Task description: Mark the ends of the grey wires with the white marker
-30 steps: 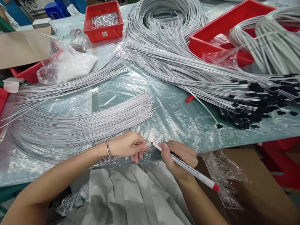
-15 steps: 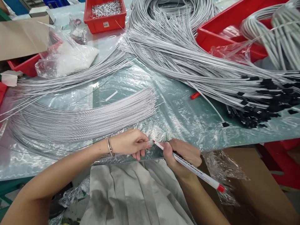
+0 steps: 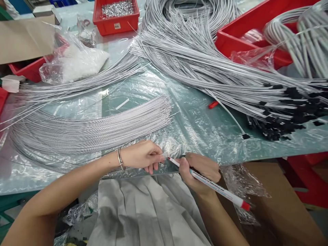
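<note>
The pen looks to me, from this far off, like smooth plastic with a slight shine, and the clear table sheet glints back at me as wrinkled, glossy film. I make out polished metal in the bracelet and bright, metallic small parts inside the smooth plastic red bin. The wires have a sleek sheen, the grey clothing is matt, creased cloth, and the brown box shows dull cardboard.

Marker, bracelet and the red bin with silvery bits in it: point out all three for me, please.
Marker [image 3: 216, 187]: head view, middle of the white barrel.
Bracelet [image 3: 120, 159]: head view, side of the metal band.
Red bin [image 3: 126, 26]: head view, front wall.
</note>
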Motion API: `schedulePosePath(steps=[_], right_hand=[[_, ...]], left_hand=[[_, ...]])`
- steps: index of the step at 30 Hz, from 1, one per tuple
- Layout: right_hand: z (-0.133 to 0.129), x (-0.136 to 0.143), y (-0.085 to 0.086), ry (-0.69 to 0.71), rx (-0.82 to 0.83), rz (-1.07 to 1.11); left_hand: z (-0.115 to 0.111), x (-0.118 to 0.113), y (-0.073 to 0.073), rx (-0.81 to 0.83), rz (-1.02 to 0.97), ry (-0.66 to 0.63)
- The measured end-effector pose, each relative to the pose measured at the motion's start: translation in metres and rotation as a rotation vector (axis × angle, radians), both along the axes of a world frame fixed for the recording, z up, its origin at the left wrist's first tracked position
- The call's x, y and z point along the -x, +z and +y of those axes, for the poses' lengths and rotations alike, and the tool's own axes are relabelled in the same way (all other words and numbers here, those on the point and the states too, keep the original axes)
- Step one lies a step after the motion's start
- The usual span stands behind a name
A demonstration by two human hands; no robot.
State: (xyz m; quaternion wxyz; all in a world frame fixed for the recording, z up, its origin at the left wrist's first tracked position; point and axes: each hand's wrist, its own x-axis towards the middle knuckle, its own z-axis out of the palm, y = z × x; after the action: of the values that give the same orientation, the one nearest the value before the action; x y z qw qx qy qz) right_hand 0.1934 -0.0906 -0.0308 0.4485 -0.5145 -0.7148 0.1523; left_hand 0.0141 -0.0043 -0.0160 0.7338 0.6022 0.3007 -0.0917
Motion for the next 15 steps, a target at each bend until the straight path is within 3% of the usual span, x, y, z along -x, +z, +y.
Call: schedulePosePath(steps=[5,8,11,13,15], right_hand=[[-0.001,-0.003,-0.001,-0.018,0.006,0.087],[-0.004,-0.003,0.0,-0.113,0.08,0.359],[-0.012,0.001,0.006,-0.216,0.148,0.514],[-0.017,0.005,0.01,-0.254,0.187,0.372],[-0.019,0.011,0.011,-0.162,0.238,0.248]], left_hand=[[-0.003,0.001,-0.005,0.002,-0.024,0.016],[-0.006,0.005,0.002,-0.046,-0.026,0.034],[-0.004,0.01,0.03,-0.289,-0.039,0.096],[-0.004,0.011,0.058,-0.504,-0.075,0.137],[-0.007,0.006,0.084,-0.637,-0.111,0.138]])
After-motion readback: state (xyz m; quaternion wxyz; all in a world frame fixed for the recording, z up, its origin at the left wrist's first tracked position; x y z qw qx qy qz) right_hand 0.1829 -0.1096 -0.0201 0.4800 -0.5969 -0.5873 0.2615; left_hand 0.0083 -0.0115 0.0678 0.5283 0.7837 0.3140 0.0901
